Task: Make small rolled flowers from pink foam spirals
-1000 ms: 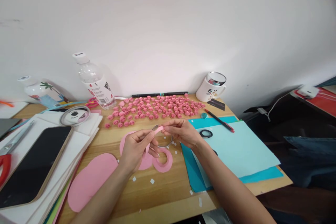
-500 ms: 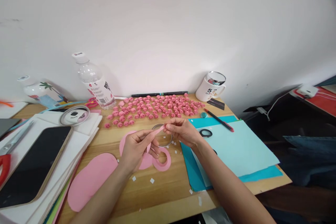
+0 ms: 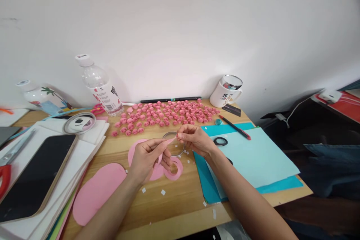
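A pink paper strip (image 3: pixel 170 141) is stretched between my two hands above the table. My left hand (image 3: pixel 152 157) pinches it between thumb and fingers, and part of the strip hangs down past the palm. My right hand (image 3: pixel 194 140) grips the other end in its fingertips, where a small darker pink curl shows. Below the hands lie pink paper circles (image 3: pixel 135 151), a curled pink paper ring (image 3: pixel 177 173) and a roll of tape (image 3: pixel 169 135), partly covered. Behind them spread many small pink rolled paper roses (image 3: pixel 168 112).
A phone (image 3: pixel 39 176) rests on white paper sheets at left, near red-handled scissors (image 3: pixel 5 172). A bottle (image 3: pixel 99 86) and a mug (image 3: pixel 226 92) stand along the wall. Blue sheets (image 3: pixel 253 157) with a pen (image 3: pixel 234 126) and black-handled scissors (image 3: pixel 221 141) lie at right.
Both hands stay almost in place, still holding the pink strip. My right fingers have shifted very slightly at the strip's end.
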Tool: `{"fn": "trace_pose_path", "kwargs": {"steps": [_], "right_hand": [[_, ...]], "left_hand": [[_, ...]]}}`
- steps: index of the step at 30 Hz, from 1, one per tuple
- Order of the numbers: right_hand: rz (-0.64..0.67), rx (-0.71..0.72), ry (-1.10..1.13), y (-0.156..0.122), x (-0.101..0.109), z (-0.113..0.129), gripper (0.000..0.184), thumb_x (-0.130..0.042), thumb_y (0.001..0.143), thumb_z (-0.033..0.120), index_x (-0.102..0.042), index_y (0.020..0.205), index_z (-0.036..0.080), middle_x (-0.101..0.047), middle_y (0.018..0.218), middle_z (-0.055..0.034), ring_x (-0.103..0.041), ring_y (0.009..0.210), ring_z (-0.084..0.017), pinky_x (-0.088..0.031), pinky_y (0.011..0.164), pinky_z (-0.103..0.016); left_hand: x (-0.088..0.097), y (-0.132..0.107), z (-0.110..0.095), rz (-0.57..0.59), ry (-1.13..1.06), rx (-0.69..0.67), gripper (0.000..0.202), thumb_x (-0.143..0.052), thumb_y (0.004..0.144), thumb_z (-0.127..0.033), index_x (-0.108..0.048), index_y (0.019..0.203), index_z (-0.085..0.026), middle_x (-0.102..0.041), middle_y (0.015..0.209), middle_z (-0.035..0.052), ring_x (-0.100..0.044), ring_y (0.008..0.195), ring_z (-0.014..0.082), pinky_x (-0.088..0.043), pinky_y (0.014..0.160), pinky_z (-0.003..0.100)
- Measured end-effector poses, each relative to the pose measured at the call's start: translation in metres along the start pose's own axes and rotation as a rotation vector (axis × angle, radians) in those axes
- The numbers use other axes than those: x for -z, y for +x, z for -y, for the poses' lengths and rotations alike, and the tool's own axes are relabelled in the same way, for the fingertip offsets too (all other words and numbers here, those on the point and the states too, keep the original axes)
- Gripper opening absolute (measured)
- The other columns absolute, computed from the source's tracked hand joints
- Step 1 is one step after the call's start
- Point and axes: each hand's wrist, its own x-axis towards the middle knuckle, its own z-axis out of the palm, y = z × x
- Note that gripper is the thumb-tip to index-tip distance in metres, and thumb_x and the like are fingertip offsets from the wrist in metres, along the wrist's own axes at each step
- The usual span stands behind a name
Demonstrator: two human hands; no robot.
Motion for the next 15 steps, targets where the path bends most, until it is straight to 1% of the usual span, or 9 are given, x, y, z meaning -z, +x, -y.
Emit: {"fn": "trace_pose_path", "kwargs": {"steps": [2,4,7,9,11,15], "right_hand": [[-0.013,0.002,0.014,0.0,-0.0003,0.0005,0.017,-0.08,0.053,0.024,-0.067,0.061,0.016,-0.062,0.055,0.0032,-0.053,0.049,-0.005,-0.045,0.052,-0.017],[-0.009,-0.008,0.03,-0.0002,0.0002,0.0012,0.017,-0.079,0.055,0.026,-0.069,0.064,0.016,-0.066,0.061,0.0014,-0.057,0.054,-0.006,-0.047,0.057,-0.018],[0.019,-0.038,0.028,-0.0006,0.0018,0.0023,0.019,-0.078,0.058,0.027,-0.071,0.072,0.017,-0.07,0.075,-0.002,-0.063,0.069,-0.01,-0.049,0.068,-0.021],[0.027,-0.048,0.012,-0.0005,0.0031,0.0026,0.021,-0.078,0.057,0.025,-0.071,0.075,0.017,-0.071,0.079,-0.0027,-0.064,0.073,-0.012,-0.049,0.072,-0.023],[0.03,-0.044,0.002,-0.0001,0.0045,0.0024,0.022,-0.078,0.056,0.025,-0.071,0.076,0.018,-0.071,0.078,-0.0025,-0.064,0.072,-0.012,-0.05,0.071,-0.023],[0.033,-0.019,-0.006,0.0007,0.0065,0.0016,0.02,-0.078,0.056,0.023,-0.069,0.073,0.018,-0.069,0.07,-0.0001,-0.061,0.062,-0.009,-0.049,0.061,-0.021]], "left_hand": [[0.0011,0.0004,0.0017,-0.005,-0.01,-0.004,0.018,-0.067,0.069,-0.03,-0.064,0.069,-0.012,-0.06,0.053,-0.0001,-0.057,0.042,0.0128,-0.047,0.038,0.024],[0.0024,0.0008,0.0028,-0.015,-0.022,-0.012,0.018,-0.066,0.071,-0.03,-0.065,0.073,-0.012,-0.06,0.054,-0.0003,-0.057,0.042,0.0127,-0.047,0.039,0.024],[0.0036,0.0009,0.0027,-0.026,-0.03,-0.021,0.017,-0.066,0.071,-0.029,-0.064,0.071,-0.012,-0.06,0.055,-0.0003,-0.057,0.042,0.0122,-0.048,0.041,0.025],[0.0035,0.0007,0.0018,-0.034,-0.027,-0.018,0.018,-0.066,0.07,-0.03,-0.063,0.069,-0.012,-0.06,0.055,-0.0003,-0.056,0.041,0.0119,-0.048,0.04,0.024],[0.0029,0.0006,0.001,-0.035,-0.024,-0.015,0.019,-0.067,0.069,-0.03,-0.063,0.069,-0.012,-0.06,0.054,-0.0005,-0.056,0.041,0.0119,-0.048,0.04,0.024],[0.0026,0.0009,0.002,-0.022,-0.026,-0.016,0.019,-0.066,0.069,-0.031,-0.063,0.071,-0.012,-0.06,0.054,-0.0003,-0.056,0.041,0.0122,-0.047,0.039,0.024]]}}
